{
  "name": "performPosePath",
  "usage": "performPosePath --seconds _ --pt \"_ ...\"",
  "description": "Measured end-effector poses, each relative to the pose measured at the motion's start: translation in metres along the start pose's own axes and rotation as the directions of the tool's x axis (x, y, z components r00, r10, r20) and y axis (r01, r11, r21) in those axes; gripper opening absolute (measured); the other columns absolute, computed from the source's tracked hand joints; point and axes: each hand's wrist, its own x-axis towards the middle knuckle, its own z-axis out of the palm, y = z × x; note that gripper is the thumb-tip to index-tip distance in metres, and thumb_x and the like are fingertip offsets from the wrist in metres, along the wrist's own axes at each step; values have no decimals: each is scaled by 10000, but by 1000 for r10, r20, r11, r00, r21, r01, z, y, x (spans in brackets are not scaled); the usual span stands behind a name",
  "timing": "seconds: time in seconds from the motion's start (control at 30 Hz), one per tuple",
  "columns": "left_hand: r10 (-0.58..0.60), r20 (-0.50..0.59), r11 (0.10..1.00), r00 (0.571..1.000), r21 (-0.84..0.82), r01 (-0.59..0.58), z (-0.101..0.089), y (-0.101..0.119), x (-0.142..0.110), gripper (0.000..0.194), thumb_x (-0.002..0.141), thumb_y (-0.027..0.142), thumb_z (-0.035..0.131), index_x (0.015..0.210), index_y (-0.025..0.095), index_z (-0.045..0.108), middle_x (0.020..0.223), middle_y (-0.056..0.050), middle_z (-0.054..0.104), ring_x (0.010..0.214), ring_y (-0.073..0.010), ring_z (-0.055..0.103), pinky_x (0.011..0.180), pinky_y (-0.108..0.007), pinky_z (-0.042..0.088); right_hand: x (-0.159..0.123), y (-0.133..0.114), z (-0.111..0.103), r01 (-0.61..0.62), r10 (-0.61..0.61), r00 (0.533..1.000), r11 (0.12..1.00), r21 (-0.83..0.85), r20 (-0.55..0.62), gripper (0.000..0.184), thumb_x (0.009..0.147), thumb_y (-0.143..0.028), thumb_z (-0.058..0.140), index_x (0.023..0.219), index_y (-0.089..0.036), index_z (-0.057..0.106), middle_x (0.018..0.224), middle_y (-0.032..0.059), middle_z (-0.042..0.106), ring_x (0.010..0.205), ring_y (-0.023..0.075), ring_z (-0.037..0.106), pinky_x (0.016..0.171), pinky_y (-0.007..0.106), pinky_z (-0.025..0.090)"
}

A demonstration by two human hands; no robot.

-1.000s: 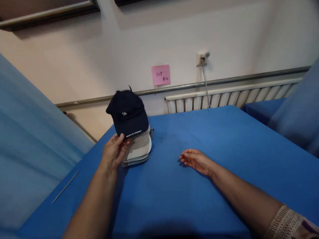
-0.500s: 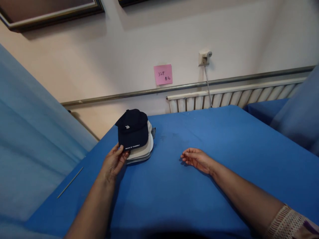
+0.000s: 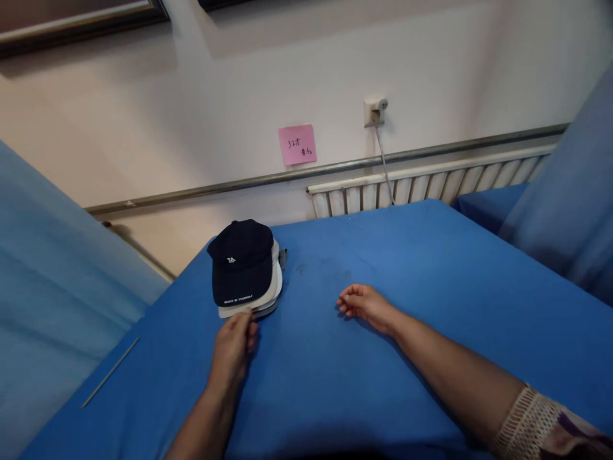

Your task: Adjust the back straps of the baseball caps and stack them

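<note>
A navy baseball cap (image 3: 243, 262) with a small white logo and white lettering on its brim lies on top of a stack of caps. Below it show the brims of a beige cap (image 3: 230, 312) and grey ones. My left hand (image 3: 234, 345) is at the front edge of the stack, its fingers curled closed and the tips by the lower brims; nothing shows in its grip. My right hand (image 3: 366, 305) rests on the blue-covered table (image 3: 335, 383), right of the stack, fingers loosely bent and holding nothing.
A thin stick (image 3: 110, 372) lies near the table's left edge. Blue curtains (image 3: 52, 300) hang at both sides. Behind the table are a white radiator (image 3: 412, 186), a metal pipe (image 3: 201, 191), a plugged-in socket (image 3: 373, 114) and a pink note (image 3: 297, 145).
My left hand has let go of the navy cap's brim and shifted toward the stack's front edge. The navy cap now sits on the stack. The view has shifted slightly; my right hand stays in place.
</note>
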Motion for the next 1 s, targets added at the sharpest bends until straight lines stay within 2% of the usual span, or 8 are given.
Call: performPosePath --seconds 0.1,0.23,0.37,0.5,0.6,0.7,0.87,1.0 --pt "-28 293 987 956 162 -21 44 0 -10 327 736 474 658 722 176 524 484 60 501 370 -64 398 362 -166 302 4 2 0 31 -33 999 995 -97 -24 283 689 -367 779 788 -174 597 817 43 677 663 131 633 606 271 467" --pt "-51 552 954 832 273 -122 103 -3 -4 278 725 435 639 718 174 543 521 30 560 377 -79 450 393 -195 365 8 1 -5 73 -81 996 980 -184 -37 288 676 -378 776 781 -183 593 786 32 676 623 122 618 570 259 448" --pt "-49 649 947 759 272 -172 151 -4 11 246 724 405 632 689 185 528 564 -3 609 395 -94 483 399 -209 376 13 -10 -16 125 -158 978 967 -222 -139 322 674 -460 768 741 -195 599 732 23 669 606 127 611 561 260 440" --pt "32 653 947 756 223 -233 182 10 19 239 739 394 639 693 180 544 584 -14 625 415 -99 496 420 -215 374 12 -29 -30 205 -255 912 962 -182 -321 479 672 -660 701 746 -193 623 773 70 692 627 154 623 574 285 453" --pt "154 601 942 784 149 -299 191 33 20 296 775 450 623 706 167 575 613 -27 640 435 -97 505 444 -217 373 8 -47 -36 310 -348 835 937 -157 -426 601 691 -792 571 737 -196 629 737 86 687 602 167 610 573 303 454" --pt "298 505 929 810 42 -368 188 61 19 398 821 541 564 744 154 609 615 -26 629 450 -98 510 458 -220 383 4 -74 -35 406 -474 756 881 -244 -453 674 736 -843 430 703 -198 621 687 77 665 581 164 593 571 304 452" --pt "426 336 904 840 -130 -407 168 105 17 627 869 704 369 705 149 609 542 -32 588 425 -111 503 428 -233 367 -5 -129 -11 575 -689 626 724 -381 -365 741 815 -835 197 591 -210 527 519 15 511 452 112 448 460 264 345" --pt "478 257 878 840 -151 -454 159 122 18 767 868 765 196 590 167 588 448 -22 510 381 -100 435 399 -237 294 -9 -159 10 606 -752 583 655 -451 -307 747 809 -832 54 548 -231 411 469 -12 392 416 105 375 433 263 295"
